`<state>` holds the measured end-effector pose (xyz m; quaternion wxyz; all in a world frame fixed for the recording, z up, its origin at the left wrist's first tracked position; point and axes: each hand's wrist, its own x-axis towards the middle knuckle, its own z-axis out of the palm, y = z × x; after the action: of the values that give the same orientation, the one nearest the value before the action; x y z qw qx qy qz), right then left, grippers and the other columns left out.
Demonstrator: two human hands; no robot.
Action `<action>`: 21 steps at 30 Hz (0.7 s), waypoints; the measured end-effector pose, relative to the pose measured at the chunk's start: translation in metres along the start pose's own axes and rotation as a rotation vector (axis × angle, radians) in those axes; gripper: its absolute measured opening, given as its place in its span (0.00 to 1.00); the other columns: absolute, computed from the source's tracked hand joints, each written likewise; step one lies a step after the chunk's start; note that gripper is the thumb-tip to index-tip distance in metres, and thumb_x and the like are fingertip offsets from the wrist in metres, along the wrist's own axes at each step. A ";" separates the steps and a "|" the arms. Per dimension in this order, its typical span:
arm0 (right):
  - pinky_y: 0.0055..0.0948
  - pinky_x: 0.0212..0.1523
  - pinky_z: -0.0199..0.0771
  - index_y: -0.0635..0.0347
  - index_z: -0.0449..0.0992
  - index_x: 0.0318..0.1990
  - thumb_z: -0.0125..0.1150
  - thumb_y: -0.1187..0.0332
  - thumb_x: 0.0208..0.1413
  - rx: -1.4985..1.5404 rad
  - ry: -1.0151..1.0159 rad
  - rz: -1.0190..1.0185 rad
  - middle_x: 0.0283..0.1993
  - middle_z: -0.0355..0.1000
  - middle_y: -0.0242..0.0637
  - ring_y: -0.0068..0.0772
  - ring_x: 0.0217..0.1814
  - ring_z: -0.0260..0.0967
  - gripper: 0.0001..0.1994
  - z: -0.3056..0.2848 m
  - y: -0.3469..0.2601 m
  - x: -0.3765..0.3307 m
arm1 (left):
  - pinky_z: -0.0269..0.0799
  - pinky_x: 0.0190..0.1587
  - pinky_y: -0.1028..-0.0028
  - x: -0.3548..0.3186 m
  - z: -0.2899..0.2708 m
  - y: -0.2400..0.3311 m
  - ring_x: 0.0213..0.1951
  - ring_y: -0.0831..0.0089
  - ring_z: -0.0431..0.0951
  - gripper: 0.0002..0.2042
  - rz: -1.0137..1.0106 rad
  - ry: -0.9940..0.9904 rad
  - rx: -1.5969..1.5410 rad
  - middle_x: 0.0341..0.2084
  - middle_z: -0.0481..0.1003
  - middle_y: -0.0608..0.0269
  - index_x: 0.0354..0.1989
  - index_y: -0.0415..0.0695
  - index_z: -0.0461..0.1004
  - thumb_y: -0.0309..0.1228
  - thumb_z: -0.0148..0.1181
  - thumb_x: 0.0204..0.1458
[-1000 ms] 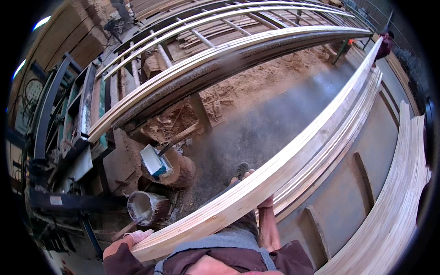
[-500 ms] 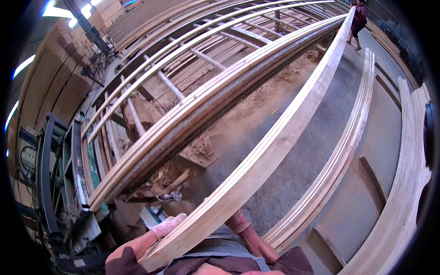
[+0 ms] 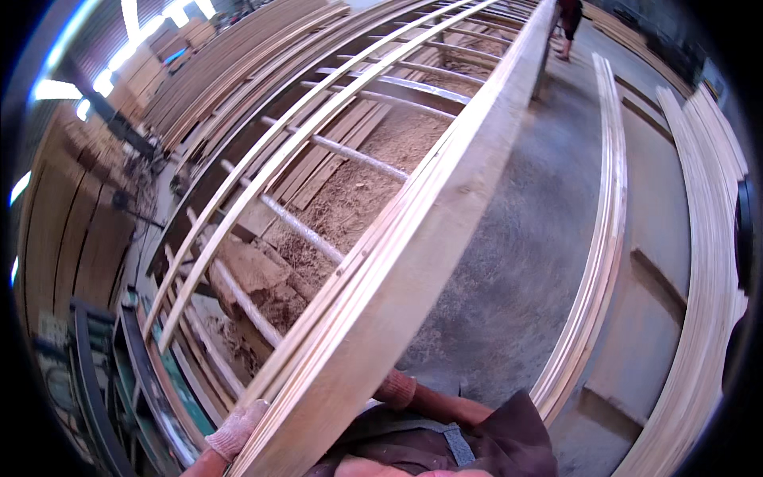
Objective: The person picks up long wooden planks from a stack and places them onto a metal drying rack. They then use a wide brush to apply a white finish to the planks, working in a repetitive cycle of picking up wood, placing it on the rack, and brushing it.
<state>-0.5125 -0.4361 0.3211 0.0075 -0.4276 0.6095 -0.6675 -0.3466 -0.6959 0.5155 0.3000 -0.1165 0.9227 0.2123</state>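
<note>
A long bundle of pale wooden boards (image 3: 433, 282) runs from my body to the far top of the view, held on edge alongside a roller table. My left hand (image 3: 241, 427), in a pinkish knit glove, is closed on the bundle's left side near its close end. Against the bundle's right side, lower down, is my gloved right hand (image 3: 396, 388), gripping from beneath, its fingertips hidden by the wood. Just left of the bundle, other boards (image 3: 330, 298) rest along the table's near edge. A co-worker (image 3: 568, 28) stands by the far end, partly cut off.
Metal rollers (image 3: 362, 155) cross the table, with two narrow strips (image 3: 274, 163) lying over them and sawdust below. To the right, a long stack of boards (image 3: 592, 278) lies low, with wider planks (image 3: 707, 238) beyond. Green machinery (image 3: 111, 389) stands at the lower left.
The bundle has moved left and up against the boards on the table's edge, both my hands moving with it. My view has shifted, and the co-worker appears farther left and higher.
</note>
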 end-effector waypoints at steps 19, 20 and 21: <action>0.43 0.61 0.76 0.68 0.70 0.64 0.58 0.56 0.68 0.250 -0.377 0.992 0.59 0.76 0.52 0.43 0.59 0.74 0.26 0.005 0.102 0.146 | 0.77 0.50 0.56 0.218 -0.090 -0.181 0.47 0.46 0.83 0.20 0.237 -0.226 -0.287 0.36 0.82 0.38 0.50 0.42 0.73 0.47 0.51 0.65; 0.42 0.58 0.77 0.67 0.71 0.64 0.61 0.57 0.66 0.183 -0.383 1.053 0.55 0.77 0.51 0.41 0.54 0.76 0.26 -0.028 0.095 0.153 | 0.75 0.53 0.60 0.228 -0.096 -0.162 0.47 0.52 0.83 0.26 -0.254 -0.356 -0.544 0.41 0.83 0.41 0.50 0.39 0.76 0.52 0.47 0.66; 0.40 0.56 0.79 0.66 0.71 0.63 0.63 0.59 0.64 0.141 -0.361 1.098 0.51 0.79 0.50 0.39 0.50 0.78 0.25 -0.062 0.087 0.169 | 0.72 0.56 0.60 0.222 -0.081 -0.169 0.49 0.55 0.82 0.31 -0.340 -0.381 -0.628 0.47 0.82 0.42 0.48 0.37 0.79 0.56 0.43 0.67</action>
<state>-0.7002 -0.4983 0.3510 0.4848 -0.1544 0.6851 -0.5213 -0.5061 -0.9018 0.3866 0.4461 -0.3119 0.7085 0.4491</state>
